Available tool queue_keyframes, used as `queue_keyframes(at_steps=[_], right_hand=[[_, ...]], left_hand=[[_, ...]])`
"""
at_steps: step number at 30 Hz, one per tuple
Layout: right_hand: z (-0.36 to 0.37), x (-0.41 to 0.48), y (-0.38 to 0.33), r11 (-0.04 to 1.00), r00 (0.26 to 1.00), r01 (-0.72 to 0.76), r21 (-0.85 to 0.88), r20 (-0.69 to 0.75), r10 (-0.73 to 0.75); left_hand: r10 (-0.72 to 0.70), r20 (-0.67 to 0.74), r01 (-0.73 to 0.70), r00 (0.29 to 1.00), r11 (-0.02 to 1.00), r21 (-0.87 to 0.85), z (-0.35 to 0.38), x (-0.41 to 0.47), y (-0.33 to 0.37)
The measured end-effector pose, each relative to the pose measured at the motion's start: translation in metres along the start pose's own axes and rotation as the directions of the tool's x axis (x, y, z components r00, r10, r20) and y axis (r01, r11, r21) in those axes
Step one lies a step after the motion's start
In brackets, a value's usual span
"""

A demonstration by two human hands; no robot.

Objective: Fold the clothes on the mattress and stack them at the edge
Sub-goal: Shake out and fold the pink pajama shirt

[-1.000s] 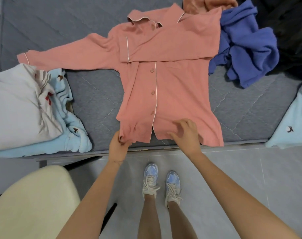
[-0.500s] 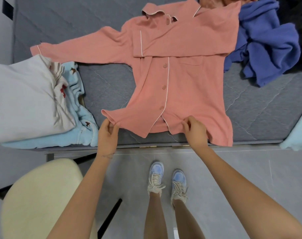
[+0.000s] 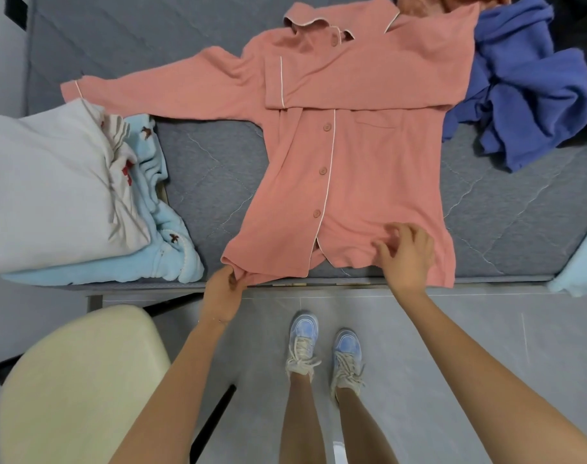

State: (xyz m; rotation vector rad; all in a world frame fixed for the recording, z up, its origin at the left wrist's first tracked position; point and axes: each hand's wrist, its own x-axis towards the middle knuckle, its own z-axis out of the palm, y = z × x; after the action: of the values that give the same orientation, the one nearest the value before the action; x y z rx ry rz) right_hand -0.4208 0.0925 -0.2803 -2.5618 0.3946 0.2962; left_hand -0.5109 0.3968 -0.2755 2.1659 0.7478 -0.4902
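A pink button-up pyjama shirt (image 3: pixel 352 169) lies front up on the grey mattress (image 3: pixel 205 182). One sleeve is folded across its chest and the other stretches out to the left. My left hand (image 3: pixel 223 296) pinches the shirt's lower left hem corner at the mattress edge. My right hand (image 3: pixel 406 259) lies on the lower right hem with its fingers spread on the cloth, which wrinkles under them. At the left edge a folded white garment (image 3: pixel 47 189) rests on a folded light blue one (image 3: pixel 171 259).
A crumpled blue garment (image 3: pixel 533 95) lies at the back right, with a peach cloth (image 3: pixel 419 3) behind the shirt's collar. Another light blue garment (image 3: pixel 583 266) hangs at the right edge. A cream chair (image 3: pixel 77 383) stands by my left arm on the grey floor.
The lower left hem, lifted and pulled out to the left half a second ago, now lies flatter and nearer the edge. My right hand has shifted right along the hem and spread its fingers.
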Motion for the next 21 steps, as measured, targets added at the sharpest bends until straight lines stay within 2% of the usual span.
queue_keyframes(at_steps=[2,4,6,7,9,11,12,14,16,18,21], right_hand=[[-0.006,0.002,0.017,0.998,0.998,-0.055,0.014,0.044,0.054],[-0.013,0.005,0.031,0.993,0.989,-0.114,0.032,0.104,0.11],[-0.017,0.006,0.042,0.993,0.986,-0.117,0.017,0.125,0.114],[-0.019,0.006,0.046,0.994,0.987,-0.108,0.007,0.119,0.107],[-0.022,0.007,0.05,0.991,0.987,-0.133,0.029,0.095,0.13],[-0.023,0.007,0.052,0.974,0.981,-0.188,0.125,0.072,0.18],[-0.023,0.007,0.053,0.959,0.977,-0.21,0.189,0.06,0.202],[-0.023,0.007,0.055,0.93,0.971,-0.232,0.286,0.011,0.239],[-0.023,0.01,0.059,0.911,0.956,-0.26,0.319,-0.046,0.289],[-0.024,0.013,0.065,0.889,0.932,-0.332,0.317,-0.04,0.362],[-0.026,0.015,0.075,0.898,0.925,-0.37,0.24,0.004,0.38]], left_hand=[[-0.039,-0.046,0.037,0.998,0.998,-0.051,0.004,0.002,0.006],[-0.115,-0.094,0.096,0.989,0.978,-0.188,0.007,0.003,0.014],[-0.131,-0.178,0.079,0.975,0.958,-0.275,0.007,0.005,0.02],[-0.088,-0.234,0.035,0.968,0.974,-0.223,0.007,0.007,0.022],[0.104,-0.276,-0.078,0.956,0.992,0.104,0.008,0.012,0.024],[0.293,-0.153,-0.214,0.944,0.896,0.39,0.013,0.015,0.029],[0.338,-0.057,-0.283,0.939,0.86,0.425,0.017,0.017,0.033],[0.38,0.098,-0.388,0.92,0.84,0.38,0.03,0.017,0.043],[0.418,0.167,-0.45,0.893,0.817,0.36,0.047,0.015,0.054],[0.437,0.169,-0.468,0.884,0.809,0.355,0.067,0.01,0.067],[0.374,0.051,-0.37,0.926,0.875,0.311,0.091,0.007,0.085]])
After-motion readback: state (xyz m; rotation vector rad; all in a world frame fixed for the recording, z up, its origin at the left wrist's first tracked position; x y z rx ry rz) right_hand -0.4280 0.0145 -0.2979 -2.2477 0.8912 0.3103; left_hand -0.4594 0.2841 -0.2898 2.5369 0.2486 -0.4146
